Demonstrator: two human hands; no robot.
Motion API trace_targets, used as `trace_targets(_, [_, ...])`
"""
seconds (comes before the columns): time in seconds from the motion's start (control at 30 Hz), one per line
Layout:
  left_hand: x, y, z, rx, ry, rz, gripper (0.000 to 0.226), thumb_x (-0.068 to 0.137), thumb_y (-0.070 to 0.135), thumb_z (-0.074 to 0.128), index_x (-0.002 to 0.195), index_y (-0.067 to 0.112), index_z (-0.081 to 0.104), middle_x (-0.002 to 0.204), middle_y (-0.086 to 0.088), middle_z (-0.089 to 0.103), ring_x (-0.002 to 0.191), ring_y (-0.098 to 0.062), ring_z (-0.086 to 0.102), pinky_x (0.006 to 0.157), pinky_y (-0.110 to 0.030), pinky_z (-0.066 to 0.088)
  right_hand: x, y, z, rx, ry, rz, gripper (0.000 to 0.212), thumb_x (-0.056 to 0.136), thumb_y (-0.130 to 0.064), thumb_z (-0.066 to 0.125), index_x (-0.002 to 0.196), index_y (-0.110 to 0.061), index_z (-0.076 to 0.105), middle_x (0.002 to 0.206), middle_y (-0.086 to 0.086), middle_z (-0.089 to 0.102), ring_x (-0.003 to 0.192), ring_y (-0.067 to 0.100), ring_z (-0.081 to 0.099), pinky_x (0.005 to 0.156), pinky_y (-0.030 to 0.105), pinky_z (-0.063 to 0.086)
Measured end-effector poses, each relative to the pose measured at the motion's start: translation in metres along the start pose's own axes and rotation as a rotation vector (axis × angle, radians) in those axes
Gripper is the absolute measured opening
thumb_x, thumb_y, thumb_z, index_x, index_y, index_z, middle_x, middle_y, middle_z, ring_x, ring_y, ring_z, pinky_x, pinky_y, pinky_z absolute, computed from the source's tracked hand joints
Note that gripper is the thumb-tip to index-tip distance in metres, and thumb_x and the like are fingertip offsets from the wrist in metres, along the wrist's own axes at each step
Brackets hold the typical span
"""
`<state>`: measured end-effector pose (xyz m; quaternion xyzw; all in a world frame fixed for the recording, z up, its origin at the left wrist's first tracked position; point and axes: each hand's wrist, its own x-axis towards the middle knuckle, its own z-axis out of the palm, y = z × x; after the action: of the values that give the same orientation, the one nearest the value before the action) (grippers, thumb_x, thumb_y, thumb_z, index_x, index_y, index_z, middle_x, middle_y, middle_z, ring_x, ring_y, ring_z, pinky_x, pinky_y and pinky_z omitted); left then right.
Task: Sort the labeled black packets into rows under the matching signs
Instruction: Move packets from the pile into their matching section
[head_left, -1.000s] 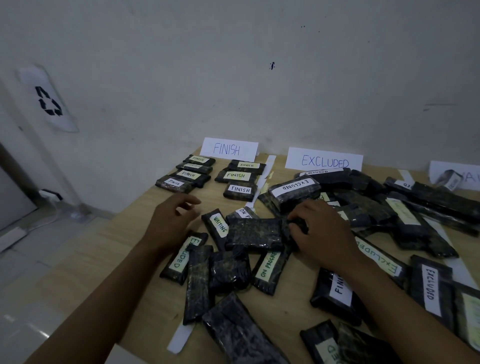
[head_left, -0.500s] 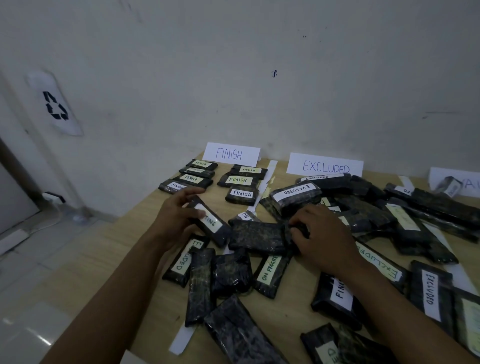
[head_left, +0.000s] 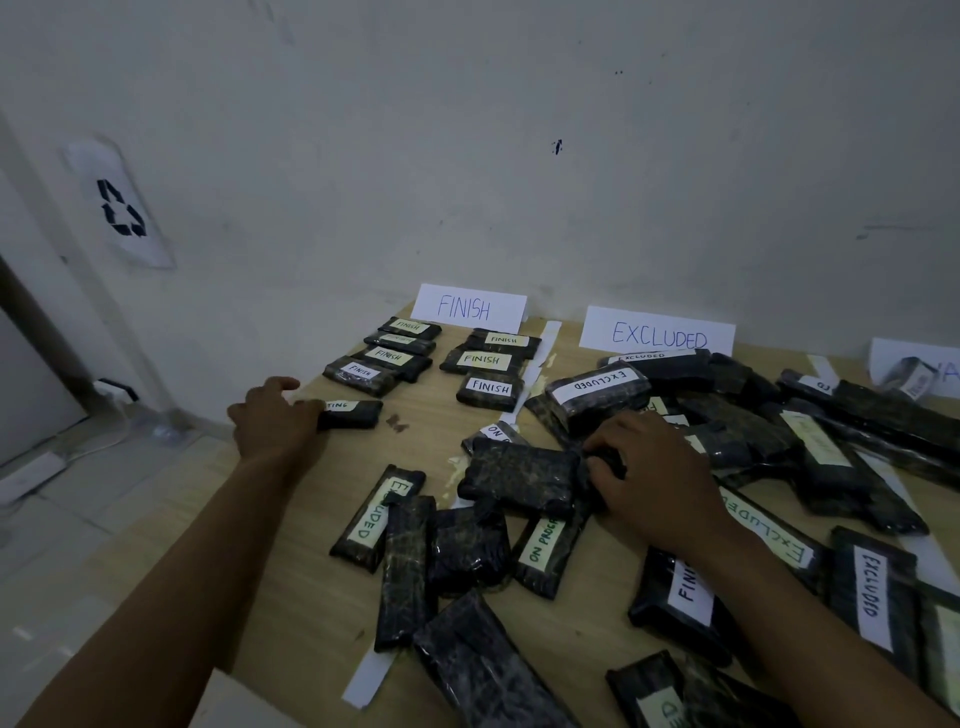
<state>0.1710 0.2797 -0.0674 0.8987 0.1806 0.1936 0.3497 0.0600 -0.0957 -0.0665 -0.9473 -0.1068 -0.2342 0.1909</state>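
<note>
My left hand grips one end of a black packet labeled WAITING near the table's left edge, just in front of the FINISH rows. The FINISH sign and EXCLUDED sign lean against the wall. My right hand holds the edge of an unlabeled-side black packet in the middle pile. An EXCLUDED packet lies tilted beyond that hand. Packets reading ON PROGRESS, EXCLUDED and FINISH lie loose nearby.
Many more black packets are heaped at the right. A third sign is cut off at the right edge. White paper strips divide the wooden table. Its left edge drops to a tiled floor.
My left hand picked the WAITING packet out of the pile and carried it left and away, toward the table's left edge. My right hand stayed on the middle packet.
</note>
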Motion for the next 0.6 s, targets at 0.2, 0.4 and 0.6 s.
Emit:
trace_targets(0.2, [-0.023, 0.003, 0.006, 0.234, 0.056, 0.335, 0.037, 0.084, 0.047, 0.066, 0.112, 0.022, 0.065, 0.122, -0.013, 0.051, 0.113, -0.032, 0.045, 0.093, -0.044, 0.040, 0.000, -0.001, 0.000, 0.003, -0.007, 0.012, 0.009, 0.083, -0.024, 0.065, 0.091, -0.020, 0.068, 0.094, -0.007, 0.061, 0.094, 0.016, 0.052, 0.073, 0.027, 0.037])
trace_targets(0.4, [-0.009, 0.006, 0.013, 0.323, -0.068, 0.338, 0.045, 0.088, 0.048, 0.058, 0.123, 0.020, 0.059, 0.131, -0.010, 0.048, 0.121, -0.030, 0.039, 0.094, -0.044, 0.040, 0.000, -0.001, -0.001, 0.026, -0.008, 0.014, 0.016, 0.082, -0.031, 0.057, 0.090, -0.021, 0.068, 0.093, -0.007, 0.061, 0.093, 0.016, 0.052, 0.076, 0.032, 0.044])
trace_targets(0.6, [0.001, 0.007, 0.016, 0.310, -0.102, 0.365, 0.058, 0.077, 0.055, 0.057, 0.122, 0.018, 0.058, 0.132, -0.012, 0.047, 0.123, -0.031, 0.038, 0.097, -0.044, 0.038, 0.000, 0.000, 0.000, 0.017, 0.003, 0.005, 0.010, 0.082, -0.026, 0.063, 0.089, -0.021, 0.068, 0.091, -0.007, 0.061, 0.091, 0.016, 0.052, 0.074, 0.032, 0.045])
